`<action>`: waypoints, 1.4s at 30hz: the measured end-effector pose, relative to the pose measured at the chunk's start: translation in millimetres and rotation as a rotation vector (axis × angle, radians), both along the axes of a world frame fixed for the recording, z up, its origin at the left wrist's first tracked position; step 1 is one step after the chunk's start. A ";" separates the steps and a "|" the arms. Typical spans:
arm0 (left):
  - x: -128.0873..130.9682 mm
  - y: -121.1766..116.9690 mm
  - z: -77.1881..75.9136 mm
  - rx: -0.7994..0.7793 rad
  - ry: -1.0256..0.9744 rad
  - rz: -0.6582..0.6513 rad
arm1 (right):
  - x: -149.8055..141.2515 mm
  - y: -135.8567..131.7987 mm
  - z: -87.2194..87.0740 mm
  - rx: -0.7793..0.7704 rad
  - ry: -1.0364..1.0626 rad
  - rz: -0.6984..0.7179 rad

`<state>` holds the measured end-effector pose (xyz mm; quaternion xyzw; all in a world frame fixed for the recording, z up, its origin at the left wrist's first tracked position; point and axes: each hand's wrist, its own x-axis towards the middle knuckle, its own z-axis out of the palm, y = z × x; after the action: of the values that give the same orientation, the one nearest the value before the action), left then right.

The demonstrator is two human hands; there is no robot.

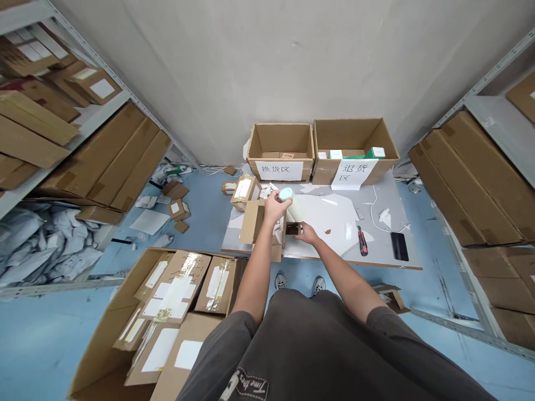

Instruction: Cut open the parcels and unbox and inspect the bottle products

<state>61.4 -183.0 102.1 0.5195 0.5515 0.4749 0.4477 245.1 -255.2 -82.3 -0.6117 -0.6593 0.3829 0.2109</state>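
Lidded jar [297, 209]: one side behind the left hand [276, 208].
Open carton [251, 223], tabletop's [398, 211] front edge: inside partly behind the left forearm [254, 264].
Small box [293, 228], right hand [309, 234]: interior too dark from here.
Lettered bin [322, 171], rear right corner: lower contents hidden.

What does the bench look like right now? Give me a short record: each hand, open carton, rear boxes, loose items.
Left hand: the hand grips a pale-topped container
Right hand: the hand is at the edge of a small dark-interior box; grip unclear
Open carton: flaps out, beside the left hand
Rear left box: small brown boxes inside
Rear right box: green-and-white boxes inside
Loose items: red-and-black cutter, dark phone
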 end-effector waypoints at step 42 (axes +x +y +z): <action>-1.3 -3.1 -0.3 0.017 -0.081 -0.002 | 11.0 16.0 -19.7 0.111 0.081 -0.151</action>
<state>60.1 -186.1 101.8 0.5042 0.5281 0.4999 0.4657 256.1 -239.2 -102.0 -0.6311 -0.6226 0.3533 0.2988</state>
